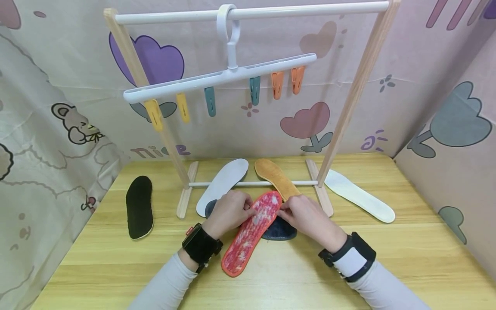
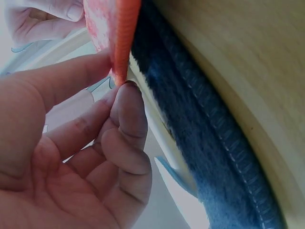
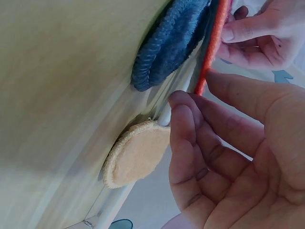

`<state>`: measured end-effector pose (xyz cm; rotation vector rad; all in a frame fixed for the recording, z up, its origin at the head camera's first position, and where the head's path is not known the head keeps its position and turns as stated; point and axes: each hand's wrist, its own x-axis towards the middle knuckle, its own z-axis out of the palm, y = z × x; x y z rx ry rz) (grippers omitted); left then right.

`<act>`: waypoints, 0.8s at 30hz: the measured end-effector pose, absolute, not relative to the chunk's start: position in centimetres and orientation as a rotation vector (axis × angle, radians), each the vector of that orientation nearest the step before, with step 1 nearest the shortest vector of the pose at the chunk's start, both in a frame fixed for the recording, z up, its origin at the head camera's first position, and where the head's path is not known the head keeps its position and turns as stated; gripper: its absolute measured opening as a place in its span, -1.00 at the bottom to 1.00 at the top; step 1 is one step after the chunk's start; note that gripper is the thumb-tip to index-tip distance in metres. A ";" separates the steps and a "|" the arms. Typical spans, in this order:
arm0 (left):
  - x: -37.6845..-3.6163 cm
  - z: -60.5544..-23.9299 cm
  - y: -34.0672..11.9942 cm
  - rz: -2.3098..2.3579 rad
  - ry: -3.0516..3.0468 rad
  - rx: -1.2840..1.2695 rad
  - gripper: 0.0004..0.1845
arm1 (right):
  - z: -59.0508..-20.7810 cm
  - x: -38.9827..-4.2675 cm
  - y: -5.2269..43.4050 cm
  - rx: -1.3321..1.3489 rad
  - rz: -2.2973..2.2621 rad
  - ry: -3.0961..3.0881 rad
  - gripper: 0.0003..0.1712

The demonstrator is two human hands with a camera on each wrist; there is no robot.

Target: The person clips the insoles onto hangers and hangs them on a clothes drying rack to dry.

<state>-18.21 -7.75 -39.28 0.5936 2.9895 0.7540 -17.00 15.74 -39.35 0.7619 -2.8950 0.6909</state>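
Head view showed the handling of the red insole (image 1: 252,234) under way and seemingly not finished: it was up in both hands, while nothing hung from the two yellow clothespins (image 1: 153,115), two teal clothespins (image 1: 210,101) or two orange clothespins (image 1: 277,85) on the white hanger (image 1: 221,79). The black insole (image 1: 140,207), white insole (image 1: 222,185), navy insole (image 1: 280,229), tan insole (image 1: 275,174) and off-white insole (image 1: 360,196) lay on the desk (image 1: 97,258), so by that count five were left unheld.

The red insole was in front of the wooden rack (image 1: 358,88), partly covering the navy one. Its long axis ran slantwise, from a near end on the person's left to a far end leaning right, toward the tan insole. Which end was the toe could not be told surely, nor whether the near end touched the desk.

The left hand (image 1: 230,211) pinched the left edge between thumb and index finger; the right hand (image 1: 308,217) pinched the orange rim opposite, near the far end. On both, the remaining fingers were loosely bent.
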 end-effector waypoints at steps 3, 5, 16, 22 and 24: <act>-18.3 -38.9 -7.8 0.782 2.981 0.569 -0.83 | -39.3 -17.1 15.7 0.746 0.682 -2.882 -0.85; -18.3 -38.6 -7.8 0.802 2.975 0.552 -0.84 | -39.3 -17.2 15.7 0.737 0.678 -2.881 -0.85; -18.3 -38.1 -7.9 0.901 2.990 0.560 -0.85 | -39.1 -17.5 15.6 0.694 0.736 -2.845 -0.80; -18.2 -37.8 -8.0 0.976 3.015 0.567 -0.87 | -38.9 -17.6 15.4 0.673 0.816 -2.815 -0.80; -18.2 -37.6 -8.0 1.005 3.011 0.564 -0.87 | -38.8 -17.6 15.3 0.675 0.820 -2.800 -0.80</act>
